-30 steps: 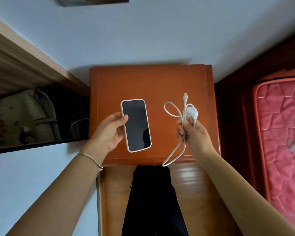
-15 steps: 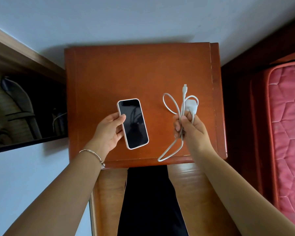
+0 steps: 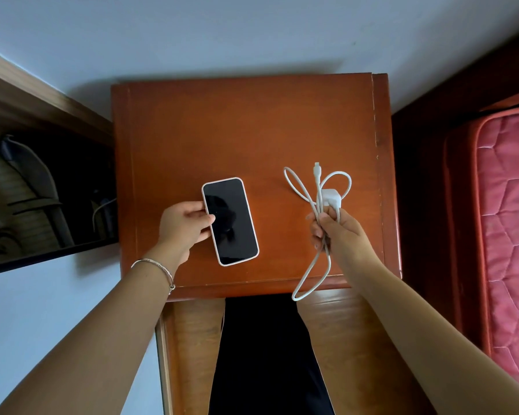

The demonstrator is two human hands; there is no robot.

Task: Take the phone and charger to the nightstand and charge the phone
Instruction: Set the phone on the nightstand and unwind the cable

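The left hand [image 3: 184,226] is pinching the phone [image 3: 230,221] by its edge above the nightstand [image 3: 252,130]; it could slip. The right hand [image 3: 339,232] is fisting the charger [image 3: 330,199], whose dangling cable [image 3: 310,274] could snag the edge.

Left hand [image 3: 184,224]: your fingers and thumb pinch the phone [image 3: 230,221] by its left edge, arm reaching forward, bracelet [image 3: 156,269] on the wrist
Right hand [image 3: 336,230]: your fist is closed around the bunched charger [image 3: 327,202], arm reaching forward, knuckles up
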